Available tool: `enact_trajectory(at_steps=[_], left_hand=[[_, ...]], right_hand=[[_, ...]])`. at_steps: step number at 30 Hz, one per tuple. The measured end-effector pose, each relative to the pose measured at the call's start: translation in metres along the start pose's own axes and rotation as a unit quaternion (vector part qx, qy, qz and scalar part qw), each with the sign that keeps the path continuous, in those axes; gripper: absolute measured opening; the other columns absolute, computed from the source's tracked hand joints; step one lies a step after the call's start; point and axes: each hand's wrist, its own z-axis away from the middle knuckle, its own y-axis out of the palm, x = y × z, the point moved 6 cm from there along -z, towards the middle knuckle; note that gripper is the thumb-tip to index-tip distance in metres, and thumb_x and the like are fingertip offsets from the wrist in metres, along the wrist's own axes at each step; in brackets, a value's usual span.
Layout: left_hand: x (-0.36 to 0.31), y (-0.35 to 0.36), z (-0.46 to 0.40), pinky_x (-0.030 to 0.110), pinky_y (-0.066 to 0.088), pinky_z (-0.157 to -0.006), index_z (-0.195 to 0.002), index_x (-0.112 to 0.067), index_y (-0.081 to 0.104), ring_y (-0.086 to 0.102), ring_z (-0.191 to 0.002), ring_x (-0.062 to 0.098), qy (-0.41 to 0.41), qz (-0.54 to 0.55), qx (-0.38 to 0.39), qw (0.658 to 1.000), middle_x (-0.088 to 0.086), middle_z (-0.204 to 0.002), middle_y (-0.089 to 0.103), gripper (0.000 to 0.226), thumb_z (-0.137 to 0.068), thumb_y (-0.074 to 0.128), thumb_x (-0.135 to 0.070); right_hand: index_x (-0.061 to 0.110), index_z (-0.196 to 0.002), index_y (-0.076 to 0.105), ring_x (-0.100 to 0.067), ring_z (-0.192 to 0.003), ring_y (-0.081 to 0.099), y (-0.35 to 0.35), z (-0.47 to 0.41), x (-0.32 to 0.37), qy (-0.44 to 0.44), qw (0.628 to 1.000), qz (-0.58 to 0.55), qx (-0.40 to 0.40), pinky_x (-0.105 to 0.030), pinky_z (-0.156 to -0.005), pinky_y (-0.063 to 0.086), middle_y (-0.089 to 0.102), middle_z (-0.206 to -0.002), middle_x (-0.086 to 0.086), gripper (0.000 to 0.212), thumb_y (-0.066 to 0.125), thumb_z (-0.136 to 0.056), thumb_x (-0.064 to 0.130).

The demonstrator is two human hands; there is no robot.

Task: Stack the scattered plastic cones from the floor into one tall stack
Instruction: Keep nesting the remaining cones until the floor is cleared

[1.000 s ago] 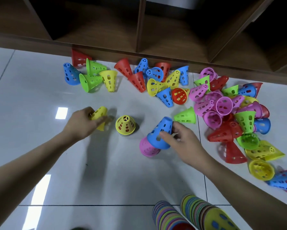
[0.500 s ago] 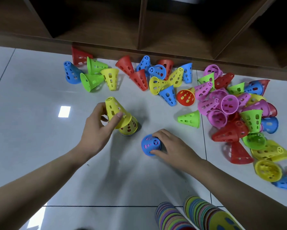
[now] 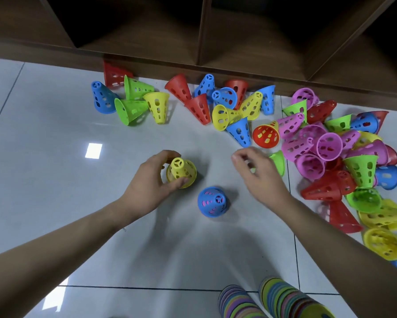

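yellow plastic is what your left hand (image 3: 155, 180) has hold of: a small yellow cone stack (image 3: 181, 172) standing upright on the white floor tiles (image 3: 55, 180), thumb curled against its near side and fingers wrapped round the far side. just beside it, toward you and to the right, a blue cone (image 3: 212, 201) stands upright with pink showing through its holes, so it sits over a pink one; neither hand touches it. your right hand (image 3: 256, 172) hovers beyond the blue cone with its fingers loosely curled and gripping nothing, right over a green cone (image 3: 278, 162) lying on its side; you cannot tell whether the fingertips touch it.

farther out, the loose cones lie scattered. a red cone (image 3: 266, 136) lies with its mouth toward you, and a pink, red, green and yellow pile (image 3: 335, 157) crowds the right side. a second group (image 3: 133, 104) of blue, green, yellow and red cones lies at the upper left, and a middle cluster (image 3: 227, 104) sits near the dark wooden shelf unit (image 3: 199, 42) along the back. at the bottom edge, two rows of coloured flat discs (image 3: 273, 301) stand on edge.
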Motion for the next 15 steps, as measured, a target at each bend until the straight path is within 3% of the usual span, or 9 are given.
enact_trajectory(at_steps=[3,5,7,11,15], left_hand=[[0.002,-0.001,0.002,0.029,0.046,-0.099,-0.126,-0.026,0.058,0.056,-0.112,0.006,0.011,-0.024,0.026,0.999,-0.013,-0.122,0.062,0.05,-0.08,0.076,-0.031],[0.0,-0.009,0.001,0.025,0.041,-0.106,-0.131,-0.019,0.056,0.053,-0.121,0.007,0.036,-0.034,0.037,0.998,-0.007,-0.131,0.059,0.056,-0.077,0.064,-0.027],[0.0,-0.025,-0.011,0.022,0.035,-0.111,-0.132,-0.011,0.056,0.05,-0.128,0.015,0.061,-0.049,-0.001,0.997,0.002,-0.138,0.055,0.063,-0.072,0.053,-0.029],[0.02,-0.074,-0.062,0.031,0.032,-0.112,-0.133,-0.006,0.053,0.044,-0.132,0.03,0.045,-0.132,-0.144,0.98,0.017,-0.14,0.048,0.064,-0.075,0.057,-0.033],[0.051,-0.109,-0.113,0.043,0.034,-0.112,-0.144,-0.014,0.044,0.038,-0.134,0.038,-0.043,-0.23,-0.145,0.961,0.019,-0.148,0.038,0.076,-0.078,0.07,-0.041]], right_hand=[[0.013,-0.112,0.064,-0.008,-0.098,0.059,-0.013,-0.027,-0.012,0.017,0.996,0.016,-0.081,-0.025,-0.081,0.051,0.059,-0.107,0.005,0.021,0.065,-0.095,0.027],[0.011,-0.119,0.061,-0.018,-0.106,0.058,-0.012,-0.042,-0.024,0.029,0.994,0.045,-0.098,-0.039,-0.088,0.054,0.056,-0.116,-0.001,0.032,0.067,-0.093,0.029],[0.01,-0.121,0.06,-0.022,-0.109,0.057,-0.008,-0.05,-0.033,0.045,0.992,0.066,-0.102,-0.047,-0.092,0.052,0.055,-0.119,-0.005,0.037,0.067,-0.092,0.032],[0.007,-0.127,0.056,-0.024,-0.118,0.051,0.003,-0.057,-0.036,0.053,0.987,0.098,-0.116,-0.043,-0.1,0.046,0.052,-0.125,-0.009,0.045,0.07,-0.09,0.03],[0.007,-0.136,0.048,-0.024,-0.127,0.048,0.009,-0.065,-0.045,0.088,0.983,0.083,-0.137,-0.041,-0.102,0.046,0.052,-0.135,-0.008,0.06,0.073,-0.087,0.031]])
